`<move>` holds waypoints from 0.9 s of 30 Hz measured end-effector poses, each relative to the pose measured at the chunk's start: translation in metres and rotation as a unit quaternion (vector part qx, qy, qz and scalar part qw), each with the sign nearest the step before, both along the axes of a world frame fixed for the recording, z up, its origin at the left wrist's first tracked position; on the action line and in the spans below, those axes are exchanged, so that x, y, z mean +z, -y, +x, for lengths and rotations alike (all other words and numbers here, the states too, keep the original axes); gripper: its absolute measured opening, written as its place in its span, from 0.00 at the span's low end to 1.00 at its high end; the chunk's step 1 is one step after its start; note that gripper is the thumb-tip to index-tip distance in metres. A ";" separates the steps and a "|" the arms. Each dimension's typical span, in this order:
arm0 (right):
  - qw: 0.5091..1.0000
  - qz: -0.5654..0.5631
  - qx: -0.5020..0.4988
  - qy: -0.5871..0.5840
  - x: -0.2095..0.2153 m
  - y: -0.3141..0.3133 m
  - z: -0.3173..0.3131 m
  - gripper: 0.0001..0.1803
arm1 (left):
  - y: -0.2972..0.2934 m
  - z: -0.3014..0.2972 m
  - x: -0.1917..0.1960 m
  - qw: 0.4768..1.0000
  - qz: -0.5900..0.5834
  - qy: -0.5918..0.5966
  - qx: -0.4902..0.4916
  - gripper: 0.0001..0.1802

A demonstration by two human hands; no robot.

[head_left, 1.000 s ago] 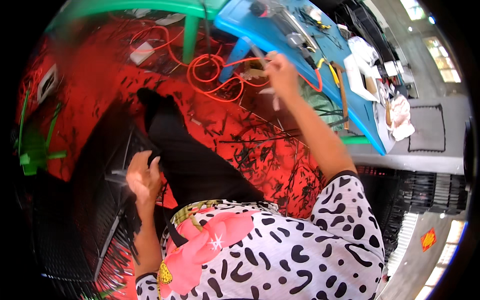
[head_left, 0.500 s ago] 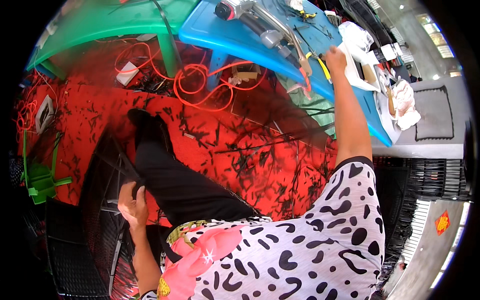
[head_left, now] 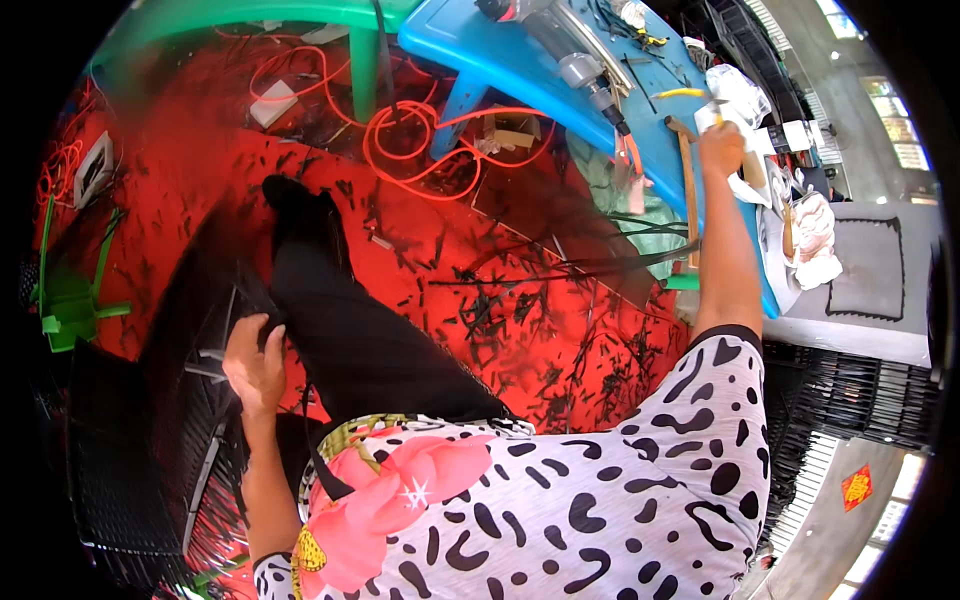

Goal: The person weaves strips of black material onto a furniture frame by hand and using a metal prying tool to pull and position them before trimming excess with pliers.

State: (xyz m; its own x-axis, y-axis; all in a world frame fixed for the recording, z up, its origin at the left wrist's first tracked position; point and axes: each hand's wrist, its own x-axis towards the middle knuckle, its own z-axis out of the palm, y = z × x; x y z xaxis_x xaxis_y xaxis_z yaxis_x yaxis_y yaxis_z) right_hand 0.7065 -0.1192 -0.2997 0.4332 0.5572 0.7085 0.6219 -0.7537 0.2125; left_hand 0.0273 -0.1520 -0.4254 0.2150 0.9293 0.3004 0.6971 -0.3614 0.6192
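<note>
gripping a yellow-handled tool [head_left: 683, 93] over the blue table [head_left: 455, 35], right hand [head_left: 722, 150] closed, left hand [head_left: 255, 365] well apart, left of that table, beside black wickerwork [head_left: 185, 420], its hold unclear

The white top [head_left: 630, 480] bears black blotches [head_left: 724, 468], dark sleeve edges [head_left: 730, 331] and a pink flower [head_left: 365, 520]; the trousers [head_left: 375, 345] are black.

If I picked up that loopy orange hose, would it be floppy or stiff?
The orange hose would probably bend easily, since it lies in round loops. It might tangle when pulled, because those loops cross. It may spring back a bit: its curves look smooth.
</note>
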 end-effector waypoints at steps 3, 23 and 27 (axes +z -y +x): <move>0.987 0.154 0.036 0.011 0.029 0.008 0.018 0.12 | -0.006 0.004 -0.004 1.000 -0.001 0.007 -0.006 0.11; 0.581 -0.225 0.424 -0.657 -0.179 0.092 -0.379 0.15 | -0.008 0.003 -0.010 0.999 0.044 -0.002 0.013 0.12; 0.418 -0.244 0.156 -0.861 -0.102 0.075 -0.407 0.27 | -0.007 0.001 -0.011 0.999 0.039 -0.008 0.021 0.12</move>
